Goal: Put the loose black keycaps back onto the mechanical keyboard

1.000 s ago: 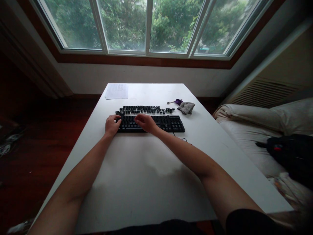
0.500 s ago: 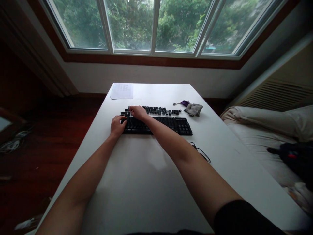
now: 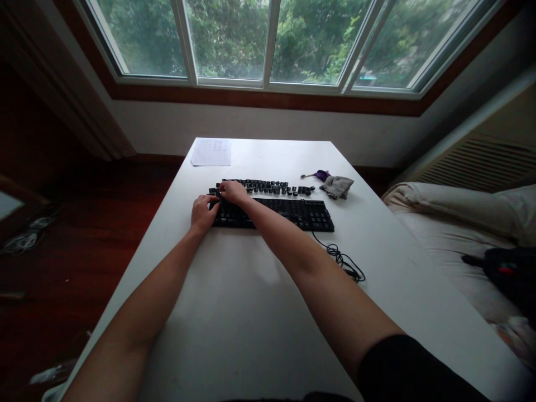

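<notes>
A black computer keyboard (image 3: 285, 210) lies crosswise on the white table. At its left end, my left hand (image 3: 204, 212) grips the edge, thumb and fingers curled round the corner. My right hand (image 3: 234, 192) reaches across to the keyboard's upper left, its fingers bent down and pinched together. Whatever is between those fingertips is too small and hidden to make out. Behind the keyboard, loose black keycaps (image 3: 272, 187) stand in rows, partly covered by my right hand.
A grey cloth (image 3: 337, 187) and a purple-handled brush (image 3: 321, 175) lie at the back right. Papers (image 3: 211, 152) rest at the far left corner. The coiled black cable (image 3: 343, 261) runs out near my right forearm. Right of the table is a bed (image 3: 444, 229).
My right hand has shifted slightly left and nearer the keyboard's left end. The right forearm has dropped a little, uncovering more of the cable. My left hand keeps its grip.
</notes>
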Demonstrator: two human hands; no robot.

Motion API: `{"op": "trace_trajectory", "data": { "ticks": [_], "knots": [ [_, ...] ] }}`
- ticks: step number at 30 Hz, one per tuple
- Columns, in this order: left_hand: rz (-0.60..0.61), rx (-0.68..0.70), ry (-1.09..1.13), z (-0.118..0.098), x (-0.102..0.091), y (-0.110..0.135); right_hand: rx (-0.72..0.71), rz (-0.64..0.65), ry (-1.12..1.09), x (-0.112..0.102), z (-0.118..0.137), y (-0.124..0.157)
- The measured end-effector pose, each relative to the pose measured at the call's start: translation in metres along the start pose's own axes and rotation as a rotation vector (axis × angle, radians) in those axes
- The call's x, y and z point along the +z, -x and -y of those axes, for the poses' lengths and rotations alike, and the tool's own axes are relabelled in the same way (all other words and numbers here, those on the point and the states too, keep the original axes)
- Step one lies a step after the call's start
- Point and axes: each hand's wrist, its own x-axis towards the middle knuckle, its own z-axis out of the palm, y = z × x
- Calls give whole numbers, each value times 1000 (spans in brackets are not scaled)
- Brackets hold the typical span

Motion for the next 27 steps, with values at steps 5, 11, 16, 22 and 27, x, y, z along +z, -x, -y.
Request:
{"op": "trace_trajectory", "data": {
  "ticks": [5,11,16,22,27],
  "knots": [
    [-4,8,5,-1,-1,0,-11,-67,-72,0,0,1],
    [5,-5,11,1,-1,0,-196,-105,-343,-12,-22,33],
    [-10,7,9,1,-2,2,-223,34,-682,-24,-44,75],
    [-13,3,-3,-1,-1,3,-257,28,-822,-31,-46,110],
    [-13,2,2,-2,0,2,-284,-47,-786,-27,-44,121]
  ]
}}
